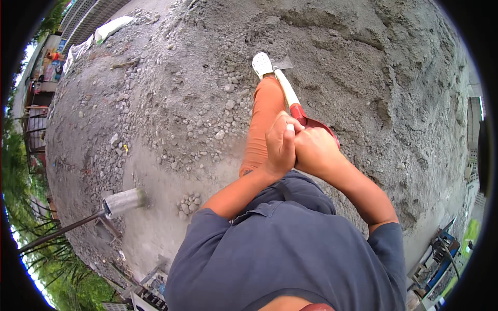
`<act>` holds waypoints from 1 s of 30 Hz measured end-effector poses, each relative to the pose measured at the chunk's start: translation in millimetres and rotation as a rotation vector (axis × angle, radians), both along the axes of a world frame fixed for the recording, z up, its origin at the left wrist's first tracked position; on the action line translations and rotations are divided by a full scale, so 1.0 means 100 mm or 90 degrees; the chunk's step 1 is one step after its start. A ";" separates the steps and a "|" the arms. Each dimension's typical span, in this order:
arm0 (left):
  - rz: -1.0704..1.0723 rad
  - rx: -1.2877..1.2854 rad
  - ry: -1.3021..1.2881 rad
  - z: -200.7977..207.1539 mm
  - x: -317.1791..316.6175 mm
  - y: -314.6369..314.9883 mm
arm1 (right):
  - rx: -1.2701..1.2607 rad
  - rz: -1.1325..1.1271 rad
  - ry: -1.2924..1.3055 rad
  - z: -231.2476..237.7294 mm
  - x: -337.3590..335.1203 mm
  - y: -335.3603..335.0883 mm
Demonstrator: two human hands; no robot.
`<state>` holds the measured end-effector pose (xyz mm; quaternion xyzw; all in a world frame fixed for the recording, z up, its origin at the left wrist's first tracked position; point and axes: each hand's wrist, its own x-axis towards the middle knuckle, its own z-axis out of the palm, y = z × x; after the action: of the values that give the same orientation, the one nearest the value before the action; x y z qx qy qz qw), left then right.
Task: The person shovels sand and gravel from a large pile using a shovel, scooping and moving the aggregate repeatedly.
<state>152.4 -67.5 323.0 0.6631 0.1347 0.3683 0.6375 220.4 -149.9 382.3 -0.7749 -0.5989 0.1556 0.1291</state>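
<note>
Grasping the red handle of the shovel (288,90) in the right hand (317,147), by the look of it with fingers curled tight around. Holding the left hand (280,145) pressed against the right, with bent fingers; impossible to tell whether grasping the handle too.

Find the shovel out in front of the body, slanting away to a grey blade (284,64) at the sand (353,78), just to the right of the white clog (262,63). Too small to tell how deep, or whether touching the clog.

For a sound hold, seat both palms squarely and line the wrists up with the shaft. If pressing, lean in with body weight, not arms alone. Mind the clog, probably poor cover beside metal. Favour fine sand over the rounded stones (230,104) nearby, likely to jam the blade.
</note>
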 end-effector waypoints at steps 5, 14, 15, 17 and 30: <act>-0.103 0.020 -0.043 0.17 0.09 0.02 | -0.017 0.035 0.008 0.16 0.15 -0.04; -0.003 0.061 -0.050 -0.46 1.05 1.01 | 0.057 0.034 -0.016 -0.53 1.09 1.01; 0.029 0.030 -0.029 -0.54 0.86 1.08 | 0.060 0.052 -0.017 -0.58 0.90 1.07; 0.053 -0.011 0.008 -0.84 0.40 0.95 | 0.070 0.050 -0.003 -0.94 0.50 1.04; -0.066 0.016 0.266 -1.85 -0.45 0.47 | 0.135 -0.095 -0.024 -2.10 -0.44 0.17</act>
<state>107.6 -20.2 138.2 0.7389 0.2251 0.1913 0.6057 176.3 -133.1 172.4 -0.8020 -0.5551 0.0673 0.2103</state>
